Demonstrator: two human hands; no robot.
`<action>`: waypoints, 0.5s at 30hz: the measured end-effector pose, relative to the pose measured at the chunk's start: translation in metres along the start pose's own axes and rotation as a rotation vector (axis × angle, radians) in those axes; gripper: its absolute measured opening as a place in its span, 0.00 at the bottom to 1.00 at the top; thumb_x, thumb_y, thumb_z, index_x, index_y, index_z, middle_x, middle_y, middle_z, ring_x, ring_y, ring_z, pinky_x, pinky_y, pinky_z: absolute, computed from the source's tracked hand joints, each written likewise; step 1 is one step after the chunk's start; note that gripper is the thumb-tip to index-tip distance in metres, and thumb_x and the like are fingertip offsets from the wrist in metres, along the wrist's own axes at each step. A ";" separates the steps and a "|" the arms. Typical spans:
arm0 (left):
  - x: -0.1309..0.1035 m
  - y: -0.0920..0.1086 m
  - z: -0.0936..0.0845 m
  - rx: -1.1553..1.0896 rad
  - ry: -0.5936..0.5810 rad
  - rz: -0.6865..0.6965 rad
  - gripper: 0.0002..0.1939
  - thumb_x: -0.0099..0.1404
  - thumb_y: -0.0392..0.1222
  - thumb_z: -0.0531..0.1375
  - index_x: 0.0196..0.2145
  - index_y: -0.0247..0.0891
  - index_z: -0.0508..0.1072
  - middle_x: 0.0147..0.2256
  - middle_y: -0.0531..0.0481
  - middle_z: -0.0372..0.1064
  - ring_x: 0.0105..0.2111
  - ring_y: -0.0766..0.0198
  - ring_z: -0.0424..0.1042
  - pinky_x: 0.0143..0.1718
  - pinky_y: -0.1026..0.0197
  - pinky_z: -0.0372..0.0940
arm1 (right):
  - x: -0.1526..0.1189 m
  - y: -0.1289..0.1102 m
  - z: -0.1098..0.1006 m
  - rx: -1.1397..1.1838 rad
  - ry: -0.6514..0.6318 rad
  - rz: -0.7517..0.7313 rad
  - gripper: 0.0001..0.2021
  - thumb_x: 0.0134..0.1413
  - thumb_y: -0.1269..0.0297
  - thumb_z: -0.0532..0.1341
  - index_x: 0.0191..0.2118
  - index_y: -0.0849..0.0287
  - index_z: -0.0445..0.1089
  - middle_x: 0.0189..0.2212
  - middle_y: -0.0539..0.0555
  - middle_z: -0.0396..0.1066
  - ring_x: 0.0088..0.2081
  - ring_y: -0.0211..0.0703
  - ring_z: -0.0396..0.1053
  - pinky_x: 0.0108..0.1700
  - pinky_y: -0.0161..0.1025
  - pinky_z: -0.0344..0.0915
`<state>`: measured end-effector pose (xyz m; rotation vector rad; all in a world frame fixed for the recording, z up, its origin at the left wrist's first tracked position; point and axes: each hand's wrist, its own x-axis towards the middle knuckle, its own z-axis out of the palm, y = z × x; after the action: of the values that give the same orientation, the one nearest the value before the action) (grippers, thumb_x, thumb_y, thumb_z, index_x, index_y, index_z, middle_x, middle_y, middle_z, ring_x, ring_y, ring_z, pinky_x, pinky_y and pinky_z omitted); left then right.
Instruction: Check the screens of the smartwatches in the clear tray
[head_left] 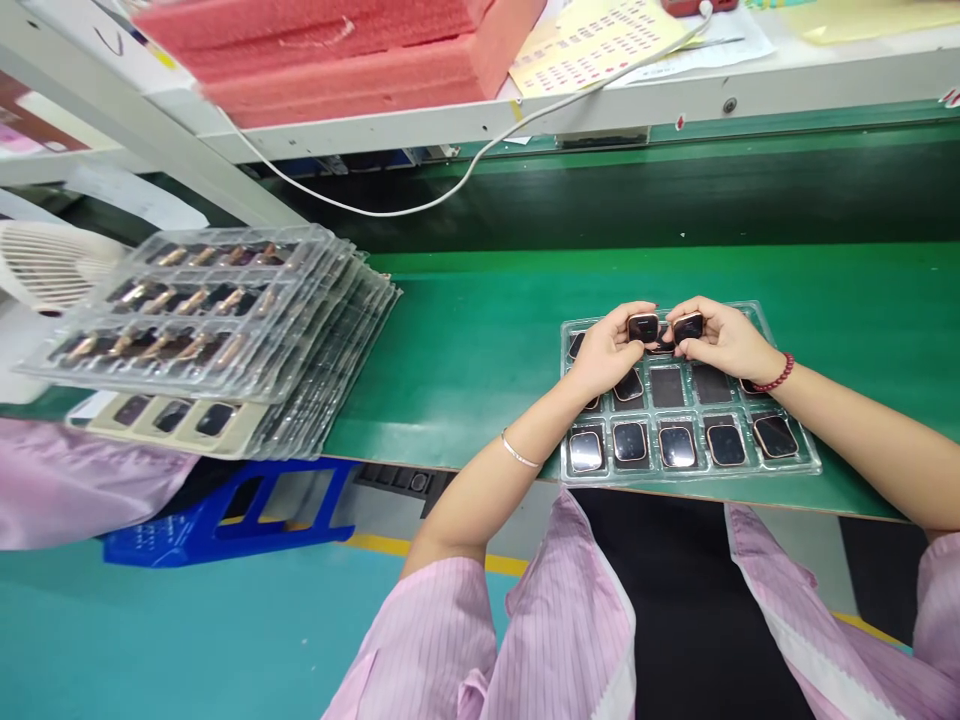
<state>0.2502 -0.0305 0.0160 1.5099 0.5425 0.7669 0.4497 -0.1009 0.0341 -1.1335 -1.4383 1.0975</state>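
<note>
A square watch case (643,328) with a dark face and gold-coloured rim is pinched in my left hand (604,352). My right hand (724,338) grips a similar watch case (688,327), its face turned up. Both are held over the back row of a clear plastic tray (694,478). Between my hands, part of another watch case (661,341) shows in the tray. Along the front row lie several watch cases (677,447), one per pocket. Two middle-row pockets (667,386) hold no watch case. My hands hide part of the back row.
To the left stands a tall stack of clear trays (300,330) with more watch cases. Over the green bench (450,370) runs a white shelf with red foam blocks (337,60) and papers. A white cable (390,213) hangs from it. A blue stool (225,515) is below.
</note>
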 end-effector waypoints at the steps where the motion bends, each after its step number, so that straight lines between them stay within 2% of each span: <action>1: 0.000 0.000 0.000 -0.015 -0.006 -0.007 0.30 0.52 0.29 0.56 0.54 0.37 0.67 0.50 0.44 0.72 0.51 0.58 0.73 0.52 0.56 0.70 | 0.000 0.000 0.000 -0.003 0.000 0.000 0.17 0.45 0.70 0.68 0.44 0.55 0.70 0.37 0.52 0.76 0.37 0.46 0.76 0.42 0.45 0.76; 4: 0.000 0.000 0.000 -0.059 -0.017 -0.031 0.32 0.49 0.29 0.56 0.54 0.38 0.65 0.48 0.45 0.72 0.48 0.59 0.74 0.50 0.56 0.71 | 0.001 0.001 0.000 -0.022 -0.001 0.008 0.17 0.45 0.70 0.67 0.44 0.55 0.70 0.38 0.53 0.76 0.38 0.48 0.76 0.43 0.46 0.76; 8: 0.004 0.001 -0.001 -0.092 0.019 -0.049 0.29 0.47 0.29 0.58 0.49 0.38 0.66 0.43 0.48 0.71 0.44 0.62 0.73 0.46 0.59 0.70 | 0.001 0.003 -0.001 -0.057 0.002 0.027 0.18 0.45 0.68 0.67 0.45 0.55 0.70 0.38 0.54 0.77 0.37 0.49 0.77 0.41 0.47 0.75; 11: 0.003 0.018 -0.001 -0.198 0.009 -0.122 0.30 0.44 0.28 0.60 0.48 0.39 0.66 0.38 0.51 0.71 0.36 0.67 0.73 0.38 0.65 0.67 | 0.001 0.002 -0.002 -0.056 0.009 0.055 0.18 0.44 0.66 0.67 0.45 0.56 0.70 0.40 0.55 0.77 0.35 0.48 0.77 0.39 0.46 0.75; 13: -0.007 0.042 0.003 -0.347 -0.106 -0.191 0.34 0.42 0.28 0.62 0.49 0.40 0.65 0.35 0.54 0.71 0.29 0.70 0.71 0.30 0.68 0.63 | 0.001 0.001 -0.002 -0.054 0.020 0.062 0.18 0.45 0.64 0.67 0.45 0.56 0.70 0.41 0.56 0.78 0.35 0.48 0.77 0.37 0.45 0.76; 15: -0.028 0.073 0.013 -0.516 -0.320 -0.223 0.34 0.42 0.29 0.65 0.49 0.41 0.65 0.33 0.54 0.71 0.24 0.72 0.69 0.26 0.69 0.62 | 0.000 0.000 -0.003 -0.056 0.018 0.065 0.18 0.46 0.62 0.68 0.45 0.55 0.70 0.41 0.56 0.78 0.35 0.48 0.77 0.37 0.45 0.76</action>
<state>0.2333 -0.0663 0.0841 1.0404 0.2387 0.4336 0.4525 -0.1003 0.0346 -1.2345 -1.4348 1.0943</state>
